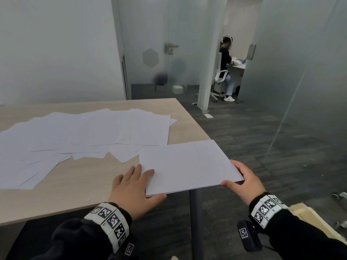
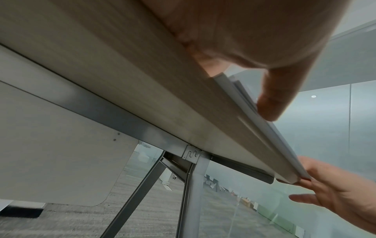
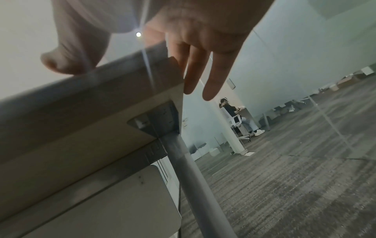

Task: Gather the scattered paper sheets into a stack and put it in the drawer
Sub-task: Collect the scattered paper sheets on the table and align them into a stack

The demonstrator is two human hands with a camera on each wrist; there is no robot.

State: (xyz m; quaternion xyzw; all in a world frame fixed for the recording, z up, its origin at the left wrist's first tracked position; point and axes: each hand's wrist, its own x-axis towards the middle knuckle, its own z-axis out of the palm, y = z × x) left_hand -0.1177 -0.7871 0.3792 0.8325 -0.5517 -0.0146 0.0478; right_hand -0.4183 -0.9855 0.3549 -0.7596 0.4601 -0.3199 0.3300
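A squared-up stack of white paper [image 1: 187,166] lies at the right front corner of the light wood table [image 1: 78,190], overhanging the edge slightly. My left hand [image 1: 135,184] lies with straight fingers at the stack's left side, its thumb [image 2: 276,99] pressed against the front edge of the stack [image 2: 272,130]. My right hand [image 1: 246,182] brackets the right front corner, thumb on the front edge and straight fingers [image 3: 211,77] along the side. Several loose sheets [image 1: 75,132] lie spread and overlapping across the left and middle of the table.
A white cabinet [image 3: 101,209] stands under the table beside the metal leg [image 3: 193,177]. A pale box-like object [image 1: 309,218] sits on the dark carpet to my right. Glass walls surround the space, and a person [image 1: 225,66] sits at a desk far behind.
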